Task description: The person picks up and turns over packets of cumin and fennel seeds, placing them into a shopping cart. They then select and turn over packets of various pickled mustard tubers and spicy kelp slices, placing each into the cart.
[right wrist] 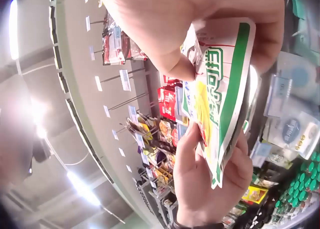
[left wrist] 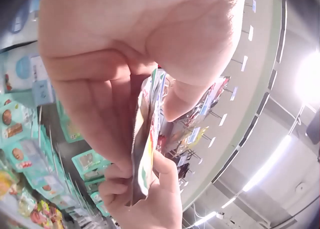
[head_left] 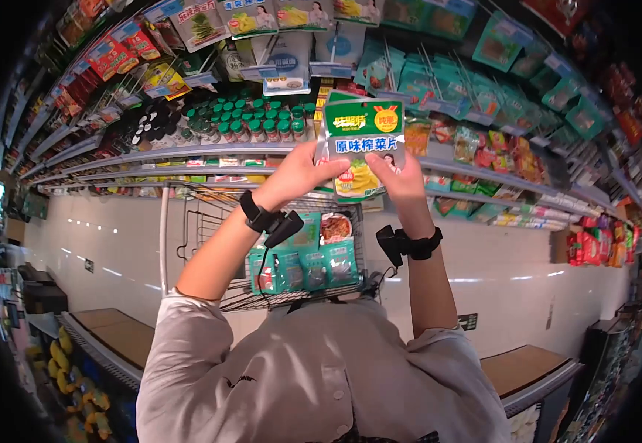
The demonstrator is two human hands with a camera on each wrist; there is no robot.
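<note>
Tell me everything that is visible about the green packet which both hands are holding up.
The green packet is a flat, glossy pouch, plastic by its look, with a green top band, a gold medal mark, blue Chinese characters on white, and yellow food pictured below. It is held upright, facing the camera, before the shelves and above a cart. The left hand pinches its left edge, the right hand its right edge.

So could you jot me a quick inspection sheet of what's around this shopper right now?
Surface: wire shopping cart below the hands, holding teal packets.
Job's things: green and white foil snack packet held up facing the camera.
Clutter: green-capped jars on the shelf; hanging teal packs.
Hands: left hand and right hand each pinch the packet's lower edge; fingers curled.
Cables: thin wire at the left wrist camera.
Surroundings: supermarket aisle, pale floor.
</note>
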